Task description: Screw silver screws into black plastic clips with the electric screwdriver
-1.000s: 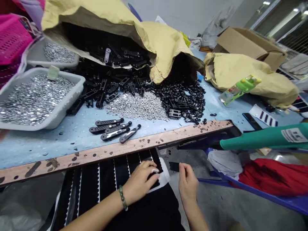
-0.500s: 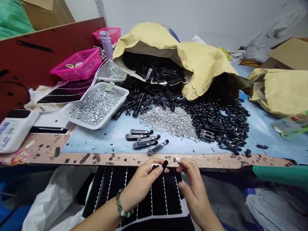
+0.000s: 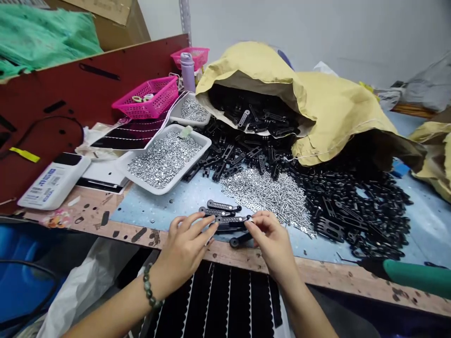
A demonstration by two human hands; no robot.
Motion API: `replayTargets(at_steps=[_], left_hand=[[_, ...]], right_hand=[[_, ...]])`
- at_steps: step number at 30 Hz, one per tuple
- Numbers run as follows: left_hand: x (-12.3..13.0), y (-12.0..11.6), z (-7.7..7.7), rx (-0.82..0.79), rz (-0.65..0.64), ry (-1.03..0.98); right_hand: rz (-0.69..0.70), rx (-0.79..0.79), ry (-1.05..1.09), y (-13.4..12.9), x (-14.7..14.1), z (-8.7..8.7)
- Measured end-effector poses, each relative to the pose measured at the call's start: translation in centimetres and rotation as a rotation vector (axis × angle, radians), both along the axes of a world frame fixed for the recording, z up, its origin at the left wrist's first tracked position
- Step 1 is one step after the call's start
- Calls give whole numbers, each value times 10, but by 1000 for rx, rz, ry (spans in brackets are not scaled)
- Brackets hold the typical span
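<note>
Several black link-shaped pieces (image 3: 221, 205) with silvery faces lie at the table's front edge. My left hand (image 3: 188, 244), with a green bead bracelet at the wrist, is spread over their left ends, fingers apart, and appears to hold nothing. My right hand (image 3: 271, 239) has its thumb and index finger pinched at the right end of one piece in the group. Another black piece (image 3: 241, 240) lies just under these fingers, partly hidden. Below the table edge, black strips with white scalloped edges (image 3: 218, 300) lie under my forearms.
Behind are a heap of silver rivets (image 3: 271, 192), heaps of black parts (image 3: 359, 206) and an open yellow sack (image 3: 260, 61). At left stand a tray of small metal pieces (image 3: 158, 188) and a pink basket (image 3: 148, 110). A green handle (image 3: 416, 277) juts in from the right.
Both hands have moved forward from over the strips to the pieces on the table. The small black strip seen in my left hand is gone from it. The view has shifted left.
</note>
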State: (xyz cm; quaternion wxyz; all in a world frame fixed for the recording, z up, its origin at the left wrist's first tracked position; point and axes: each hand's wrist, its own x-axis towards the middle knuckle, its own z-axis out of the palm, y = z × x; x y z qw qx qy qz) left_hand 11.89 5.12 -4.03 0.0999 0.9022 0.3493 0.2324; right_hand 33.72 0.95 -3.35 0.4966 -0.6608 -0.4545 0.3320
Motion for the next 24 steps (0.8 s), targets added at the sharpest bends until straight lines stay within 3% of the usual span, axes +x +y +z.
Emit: replayTargets(at_steps=[6, 24], left_hand=[[15, 6, -4, 18, -63, 32], [19, 15, -15, -74, -82, -28]], right_hand=[[6, -44, -30, 22, -13, -19], [83, -153, -337, 30, -11, -18]])
